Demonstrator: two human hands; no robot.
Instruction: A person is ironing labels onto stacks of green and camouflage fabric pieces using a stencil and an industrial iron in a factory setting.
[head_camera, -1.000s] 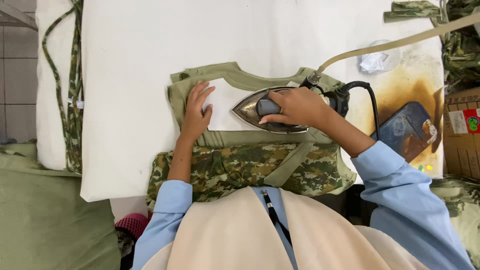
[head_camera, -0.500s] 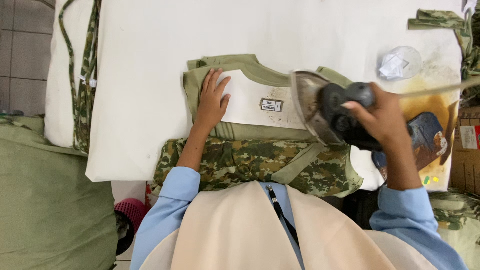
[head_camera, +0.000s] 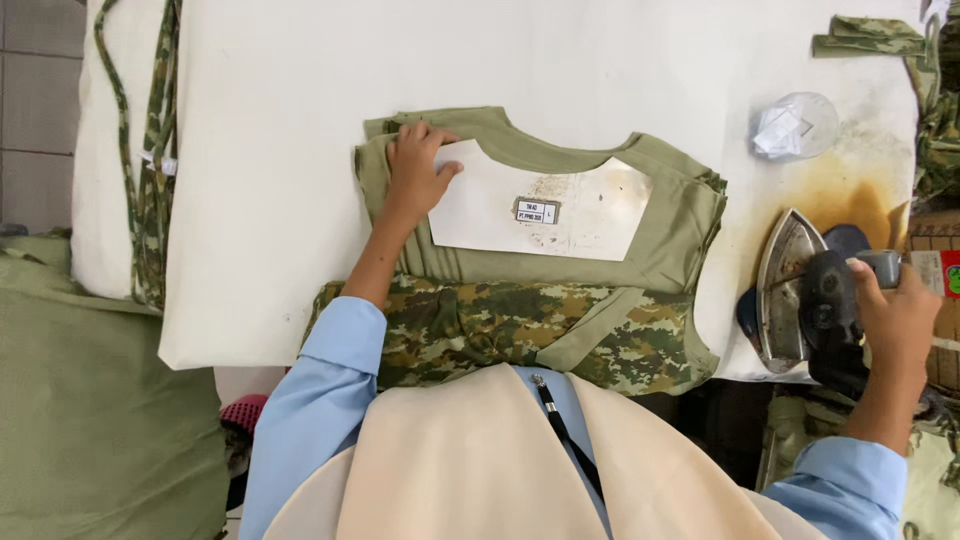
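A folded olive-green shirt (head_camera: 670, 215) with a camouflage lower part (head_camera: 500, 330) lies on the white padded ironing table (head_camera: 280, 150). A white cardboard insert (head_camera: 590, 215) with a small label sits inside its neckline. My left hand (head_camera: 415, 170) presses flat on the shirt's left shoulder and the insert's corner. My right hand (head_camera: 895, 320) grips the black handle of a metal iron (head_camera: 790, 290), which stands tilted on its side at the table's right edge, soleplate facing left, away from the shirt.
A clear plastic cup with crumpled paper (head_camera: 795, 125) stands beside a brown scorch stain (head_camera: 850, 190). Camouflage cloth strips hang at the left (head_camera: 150, 150) and lie at the far right (head_camera: 870, 35). An olive fabric pile (head_camera: 90, 420) fills the lower left.
My right hand has lifted the iron off the shirt and carried it right to the table's edge, where it stands on its side. My left hand stays on the shirt.
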